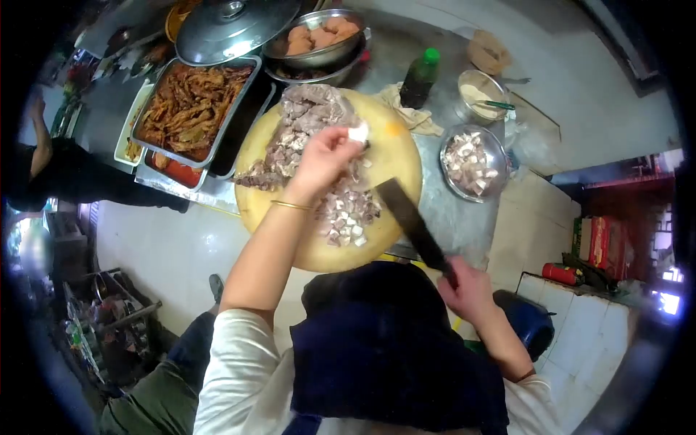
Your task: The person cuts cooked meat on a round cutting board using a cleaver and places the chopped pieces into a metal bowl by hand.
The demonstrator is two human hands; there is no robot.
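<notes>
Navy apron (pixel 399 348) bottom-centre; my left hand (pixel 326 161) pinches 1 white piece (pixel 358 133), right hand (pixel 465 288) grips the cleaver (pixel 412 223). Diced meat (pixel 345 216) lies mid-frame, more in the right-side bowl (pixel 500 152); chunkier meat (pixel 312 109), upper centre, remains uncut.

A bare stretch of the board (pixel 402 168) lies between the left hand (pixel 330 154) and the right rim; its near left edge is bare too. The meat (pixel 308 109) blocks the board's far left part, and cubes (pixel 346 217) take up its near middle. The knife (pixel 413 226) in the right hand (pixel 467 288) slants across the near right edge, barring that approach. The tray (pixel 259 67) crowds the surface's (pixel 453 230) left end; the cloth (pixel 412 116) and bottle (pixel 418 81) obstruct beyond the far right rim. A narrow gap runs between the right rim and the bowl (pixel 500 151).
</notes>
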